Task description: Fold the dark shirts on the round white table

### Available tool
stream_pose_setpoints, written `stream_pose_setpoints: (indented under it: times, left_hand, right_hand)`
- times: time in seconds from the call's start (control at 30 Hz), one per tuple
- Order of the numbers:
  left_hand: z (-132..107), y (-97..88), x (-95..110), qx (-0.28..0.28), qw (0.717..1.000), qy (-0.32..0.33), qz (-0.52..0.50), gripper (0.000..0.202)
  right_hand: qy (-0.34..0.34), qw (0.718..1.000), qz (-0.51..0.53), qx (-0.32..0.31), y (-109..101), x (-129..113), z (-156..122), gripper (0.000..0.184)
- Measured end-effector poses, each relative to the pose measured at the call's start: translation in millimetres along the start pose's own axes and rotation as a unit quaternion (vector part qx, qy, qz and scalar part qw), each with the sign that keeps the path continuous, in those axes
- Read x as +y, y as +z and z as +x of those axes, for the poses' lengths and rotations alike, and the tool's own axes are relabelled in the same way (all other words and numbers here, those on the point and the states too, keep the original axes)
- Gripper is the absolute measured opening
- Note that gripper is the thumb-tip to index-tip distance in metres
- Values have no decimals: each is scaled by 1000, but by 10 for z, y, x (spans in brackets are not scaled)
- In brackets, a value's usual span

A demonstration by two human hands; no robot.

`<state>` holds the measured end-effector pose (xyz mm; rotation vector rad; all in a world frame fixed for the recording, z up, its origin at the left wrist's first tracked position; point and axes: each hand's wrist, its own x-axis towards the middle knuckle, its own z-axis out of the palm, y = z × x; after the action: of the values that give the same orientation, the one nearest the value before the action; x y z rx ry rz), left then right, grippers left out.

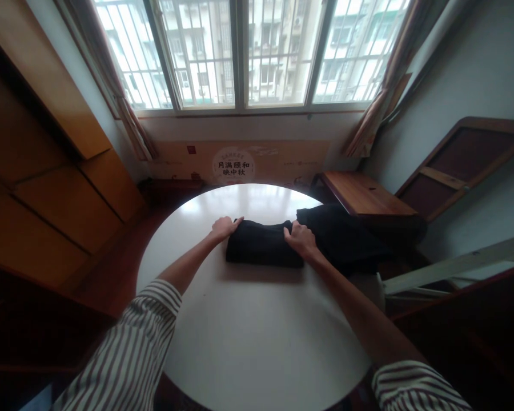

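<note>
A folded black garment (263, 245) lies on the round white table (257, 331) in the head view, its exact kind unclear. My left hand (225, 227) grips its far left corner, with the thumb or a finger laid along the edge. At the far right corner, my right hand (300, 237) has its fingers closed on the cloth. Between the two hands the far edge sags slightly. More black cloth (342, 237) spreads at the table's right edge, just beyond my right hand. Whether it joins the folded piece is hard to see.
A wooden bench or low table (364, 194) stands behind on the right, near a leaning wooden panel (462, 165). Wooden cabinets (55, 200) line the left side. A barred window (240, 57) and a printed banner (282, 160) are at the back.
</note>
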<state>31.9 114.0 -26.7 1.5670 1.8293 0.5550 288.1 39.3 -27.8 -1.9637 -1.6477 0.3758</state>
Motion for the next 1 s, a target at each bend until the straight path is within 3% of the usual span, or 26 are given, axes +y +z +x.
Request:
stream_pose_setpoints:
  times: [0.03,0.1,0.17,0.23,0.37,0.47,0.57,0.67,0.77,0.9,1.0]
  left_hand:
    - [-47,18,36,47,997,38,40,60]
    - [-158,101,92,101,972,178,120,52]
    - [-255,233,100,64,923,328,192,46]
    - [-300,366,47,-19,893,381,241,46]
    - [-213,480,-153,-57,905,320,273,55]
    - [-111,454,-258,-72,928,267,250,60]
    - [-80,426,-285,-55,947,212,234,64]
    - [-92,386,-256,-15,947,210,242,64]
    - [-64,295,-164,-22,933,267,242,56]
    - [41,165,51,-113,918,334,180,58]
    - [67,109,192,-143,936,279,160,58]
  right_hand:
    - [-36,999,-31,13,-2,-57,-38,44]
    - [-147,985,-86,17,31,-193,-109,47]
    - [-251,961,-115,-29,116,-302,-149,49]
    - [-291,942,-135,-96,230,-326,-146,52]
    - [-219,950,-170,-147,377,-95,-56,60]
    - [-152,963,-169,-143,356,108,9,60]
    - [-134,965,-175,-141,287,153,-5,56]
    - [-164,967,-181,-73,203,54,-157,56]
    - [-258,951,-169,-10,102,-65,-435,64]
    - [-386,903,-175,-75,4,-133,-765,71]
    - [-377,898,-210,-88,-16,-105,-837,54]
